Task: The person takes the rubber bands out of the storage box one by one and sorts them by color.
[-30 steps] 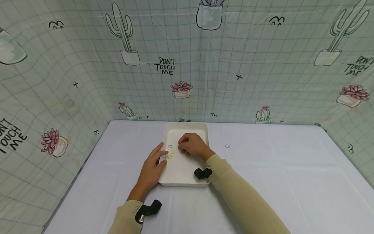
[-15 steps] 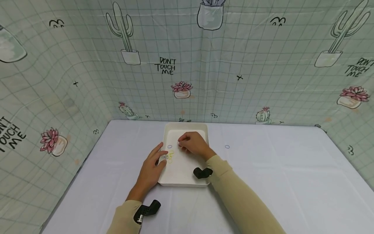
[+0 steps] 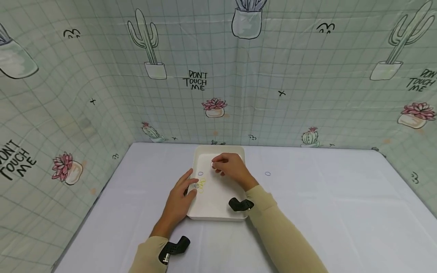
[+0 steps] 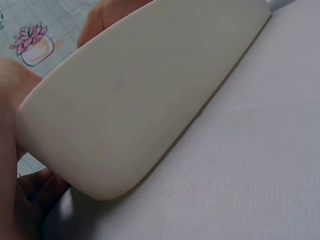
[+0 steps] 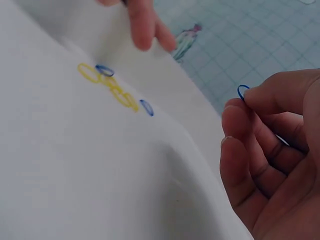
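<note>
A white tray (image 3: 218, 212) lies on the table, its outer wall (image 4: 150, 95) filling the left wrist view. Inside it lie several yellow rings (image 3: 202, 184) (image 5: 112, 87) and two blue rings (image 3: 200, 173) (image 5: 146, 107). My left hand (image 3: 181, 197) rests on the tray's left rim with straight fingers; its fingertips (image 5: 145, 25) show in the right wrist view. My right hand (image 3: 230, 167) hovers over the tray's far half and pinches a small blue ring (image 5: 243, 92) between thumb and fingertips (image 5: 235, 115).
Another blue ring (image 3: 268, 174) lies on the white tablecloth (image 3: 324, 204) to the right of the tray. Cactus-print cloth walls (image 3: 273, 76) close in the table at the back and both sides.
My right hand has lifted slightly and drifted toward the tray's far end with the ring pinched. The left hand has stayed on the rim.
</note>
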### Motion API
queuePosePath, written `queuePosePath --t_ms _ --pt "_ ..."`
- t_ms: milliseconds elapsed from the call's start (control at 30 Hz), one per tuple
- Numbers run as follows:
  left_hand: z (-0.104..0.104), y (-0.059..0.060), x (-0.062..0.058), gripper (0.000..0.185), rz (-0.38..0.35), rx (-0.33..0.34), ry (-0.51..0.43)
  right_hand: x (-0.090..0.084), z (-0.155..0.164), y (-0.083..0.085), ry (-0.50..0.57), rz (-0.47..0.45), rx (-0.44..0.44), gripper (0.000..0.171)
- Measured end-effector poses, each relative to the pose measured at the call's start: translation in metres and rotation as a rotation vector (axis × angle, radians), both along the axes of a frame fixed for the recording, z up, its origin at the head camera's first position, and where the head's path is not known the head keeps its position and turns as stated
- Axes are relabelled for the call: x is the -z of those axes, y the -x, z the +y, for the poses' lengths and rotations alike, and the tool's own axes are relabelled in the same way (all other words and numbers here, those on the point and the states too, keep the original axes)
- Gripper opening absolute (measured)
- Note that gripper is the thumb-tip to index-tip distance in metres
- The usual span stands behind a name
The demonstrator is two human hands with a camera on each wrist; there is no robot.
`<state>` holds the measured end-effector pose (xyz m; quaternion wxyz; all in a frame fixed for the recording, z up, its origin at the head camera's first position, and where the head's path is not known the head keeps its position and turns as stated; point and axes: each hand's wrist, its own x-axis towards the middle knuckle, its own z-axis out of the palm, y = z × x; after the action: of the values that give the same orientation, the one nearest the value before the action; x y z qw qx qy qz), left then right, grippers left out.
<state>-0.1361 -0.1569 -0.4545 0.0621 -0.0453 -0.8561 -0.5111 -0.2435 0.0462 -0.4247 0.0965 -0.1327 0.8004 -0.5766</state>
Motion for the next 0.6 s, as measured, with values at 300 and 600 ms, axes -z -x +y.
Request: queuePosePath --t_ms 300,600 --pt "0.006 0.004 -0.002 0.033 0.013 0.007 0.004 -0.01 0.017 -0.007 0.125 0.021 0.052 0.019" --pt "0.0 -0.002 -0.001 0.034 -0.015 -0.015 0.029 -0.016 0.027 -0.018 0.181 0.028 0.077 0.025"
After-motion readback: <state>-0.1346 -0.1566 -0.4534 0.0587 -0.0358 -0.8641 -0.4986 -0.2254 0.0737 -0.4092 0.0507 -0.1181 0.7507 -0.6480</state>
